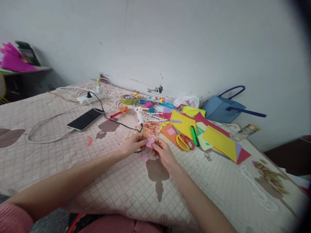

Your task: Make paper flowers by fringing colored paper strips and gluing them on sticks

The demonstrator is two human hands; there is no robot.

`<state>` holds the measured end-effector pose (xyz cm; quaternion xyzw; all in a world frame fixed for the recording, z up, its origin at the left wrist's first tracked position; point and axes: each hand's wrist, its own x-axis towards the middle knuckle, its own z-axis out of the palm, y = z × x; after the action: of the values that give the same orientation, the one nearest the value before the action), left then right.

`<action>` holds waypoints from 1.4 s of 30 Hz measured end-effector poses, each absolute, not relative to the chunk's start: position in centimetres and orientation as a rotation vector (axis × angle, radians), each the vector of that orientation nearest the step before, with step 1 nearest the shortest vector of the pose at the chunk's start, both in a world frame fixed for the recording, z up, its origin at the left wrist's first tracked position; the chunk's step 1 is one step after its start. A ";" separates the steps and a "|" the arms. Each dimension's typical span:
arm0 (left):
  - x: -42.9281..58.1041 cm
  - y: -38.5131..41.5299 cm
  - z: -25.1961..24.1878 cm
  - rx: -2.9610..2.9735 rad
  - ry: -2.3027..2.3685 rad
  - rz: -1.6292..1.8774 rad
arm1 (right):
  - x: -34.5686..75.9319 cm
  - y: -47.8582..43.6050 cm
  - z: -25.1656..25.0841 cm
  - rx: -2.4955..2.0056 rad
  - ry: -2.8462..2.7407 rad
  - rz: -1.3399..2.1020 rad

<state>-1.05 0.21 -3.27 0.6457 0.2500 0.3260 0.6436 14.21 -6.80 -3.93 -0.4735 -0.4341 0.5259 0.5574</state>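
Between my two hands is a small pink paper square [150,142], held up just above the quilted cloth. My left hand [135,144] pinches its left edge with thumb and forefinger. On the other side, my right hand [165,152] grips it with the thumb across its lower right corner. A second pink paper piece [144,158] lies on the cloth just below my hands. Behind them are a heap of tiny coloured paper scraps [151,129] and a white glue gun [139,115] with a black cord.
Scissors [184,142], a green box cutter [194,136] and coloured paper sheets [220,141] lie to the right. A blue bag [222,108] stands by the wall. To the left are a tablet-like black device [85,119] and a power strip [91,97] with trailing cables.
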 end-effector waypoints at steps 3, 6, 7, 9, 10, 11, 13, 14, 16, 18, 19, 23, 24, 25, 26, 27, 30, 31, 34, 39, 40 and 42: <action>-1.3 0.2 -2.8 1.612 0.515 0.804 | 14.3 -6.7 -4.1 -1.109 -0.972 1.263; -1.7 0.2 -2.5 1.897 0.486 0.880 | 14.5 -6.6 -4.4 -1.106 -0.936 1.291; -1.7 0.2 -2.5 1.985 0.487 0.886 | 14.5 -6.6 -4.5 -1.106 -0.930 1.300; -1.8 0.3 -2.6 2.079 0.499 0.882 | 14.4 -6.6 -4.5 -1.105 -0.928 1.316; -1.7 0.4 -2.7 2.080 0.510 0.880 | 14.4 -6.6 -4.5 -1.102 -0.930 1.320; -1.7 0.5 -2.9 2.057 0.522 0.874 | 14.3 -6.7 -4.5 -1.099 -0.932 1.321; -1.6 0.7 -3.3 1.968 0.534 0.842 | 14.3 -6.8 -4.3 -1.091 -0.939 1.314; -1.5 0.8 -3.4 1.915 0.525 0.819 | 14.2 -6.8 -4.2 -1.089 -0.943 1.309; -1.4 0.9 -3.7 1.809 0.503 0.788 | 14.2 -6.9 -4.0 -1.089 -0.956 1.295; -1.3 0.8 -3.7 1.701 0.507 0.780 | 14.2 -7.0 -3.9 -1.092 -0.978 1.269; -1.2 0.7 -3.6 1.640 0.516 0.780 | 14.1 -7.0 -3.8 -1.095 -0.994 1.251; -1.1 0.0 -3.1 1.412 0.597 0.781 | 13.9 -7.1 -3.7 -1.114 -1.079 1.172; -1.1 -0.1 -3.0 1.366 0.619 0.790 | 13.8 -7.2 -3.8 -1.120 -1.100 1.159; -1.0 -0.3 -3.0 1.330 0.636 0.802 | 13.8 -7.2 -3.8 -1.125 -1.119 1.149; -1.0 -0.4 -2.9 1.305 0.647 0.817 | 13.8 -7.2 -3.8 -1.129 -1.135 1.143; -1.0 -0.5 -2.9 1.291 0.650 0.830 | 13.7 -7.2 -3.8 -1.133 -1.149 1.139; -1.0 -0.7 -2.7 1.304 0.655 0.844 | 13.7 -7.4 -3.7 -1.137 -1.177 1.140; -1.0 -0.7 -2.7 1.312 0.656 0.841 | 13.7 -7.4 -3.7 -1.139 -1.182 1.144; -1.0 -0.7 -2.5 1.316 0.661 0.839 | 13.7 -7.5 -3.5 -1.144 -1.182 1.161; -1.0 -0.7 -2.5 1.321 0.655 0.837 | 13.8 -7.4 -3.5 -1.148 -1.159 1.146; -1.0 -0.7 -2.6 1.326 0.652 0.841 | 13.8 -7.4 -3.5 -1.148 -1.158 1.140; -1.0 -0.7 -2.6 1.335 0.642 0.851 | 13.7 -7.4 -3.5 -1.152 -1.159 1.125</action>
<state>-0.99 -0.67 -2.63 0.5892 0.2832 0.3758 0.6568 13.68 -7.44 -3.46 -0.4862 -0.4890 0.4745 0.5472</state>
